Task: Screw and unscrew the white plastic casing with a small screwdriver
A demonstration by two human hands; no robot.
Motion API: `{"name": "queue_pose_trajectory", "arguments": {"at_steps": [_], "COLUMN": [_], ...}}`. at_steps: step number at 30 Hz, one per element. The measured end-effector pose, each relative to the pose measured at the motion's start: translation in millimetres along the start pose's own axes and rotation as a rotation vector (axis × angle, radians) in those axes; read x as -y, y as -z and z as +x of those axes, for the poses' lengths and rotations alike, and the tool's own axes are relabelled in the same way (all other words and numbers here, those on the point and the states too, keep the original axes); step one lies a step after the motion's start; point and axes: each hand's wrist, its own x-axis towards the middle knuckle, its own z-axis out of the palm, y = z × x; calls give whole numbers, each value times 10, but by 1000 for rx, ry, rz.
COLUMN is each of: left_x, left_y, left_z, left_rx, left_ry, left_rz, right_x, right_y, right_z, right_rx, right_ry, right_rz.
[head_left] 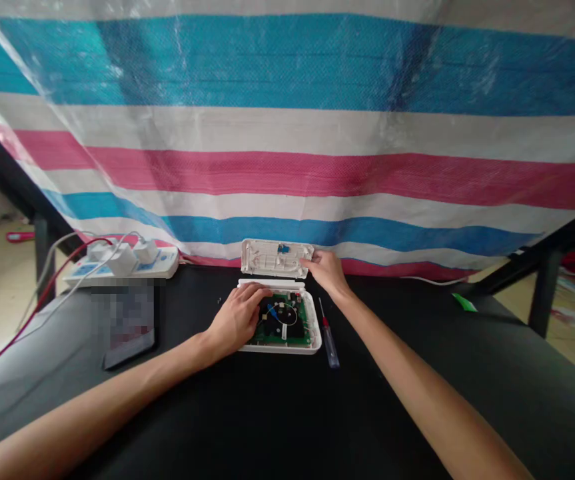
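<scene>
A white device case (317, 341) lies open on the black table, showing a green circuit board (294, 340) with a black round part and a thin looped cable. My left hand (237, 313) rests over the case's left side, fingers bent and covering part of the board. Behind the case, a white cover (270, 260) with a small blue piece is raised, its inner side showing. My right hand (328, 272) pinches the cover at its right end. A screwdriver (331, 347) with a clear handle and red collar lies right of the case.
A white power strip (167, 265) with plugs and cables sits at the back left of the black table (277, 413). Near it lies a dark tablet-like device (134, 333), partly pixelated. A green item (465, 303) lies at the right. A striped sheet (287, 173) hangs behind.
</scene>
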Motion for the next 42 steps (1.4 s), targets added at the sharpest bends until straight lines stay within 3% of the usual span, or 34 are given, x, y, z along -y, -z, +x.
{"name": "queue_pose_trajectory", "arguments": {"at_steps": [8, 11, 13, 16, 19, 21, 23, 26, 28, 32, 37, 40, 42], "left_x": [-4, 3, -8, -39, -48, -26, 10, 52, 54, 17, 37, 80, 94], "left_y": [10, 1, 43, 220, 468, 597, 663, 650, 603, 511, 430, 372, 327], "left_z": [7, -9, -19, 5, 121, 240, 360, 489, 529, 523, 435, 378, 347], "left_rx": [6, -9, -98, -395, -583, -489, -295, -40, 31, 27, -50, -101, -153], "left_ry": [9, -2, -23, -67, -62, -70, -84, -80, -68, -67, -101, -133, -151], "left_rz": [-11, -11, 12, 82, 132, 207, 281, 370, 393, 397, 466, 484, 474], "right_x": [59, 75, 90, 124, 160, 177, 185, 184, 178, 178, 323, 465, 527], "right_y": [41, 158, 251, 372, 440, 452, 442, 403, 383, 444, 646, 584, 425], "right_z": [-160, -231, -290, -393, -477, -508, -524, -539, -546, -555, -692, -872, -982], "right_rx": [15, -57, -77, 12, 82, 112, 129, 133, 145, 174, 110, 309, 344], "right_ry": [247, 289, 309, 317, 357, 388, 403, 407, 397, 400, 377, 503, 559], "right_rz": [-401, -367, -224, 22, 49, 15, -11, -48, -55, -99, -340, -266, -296]}}
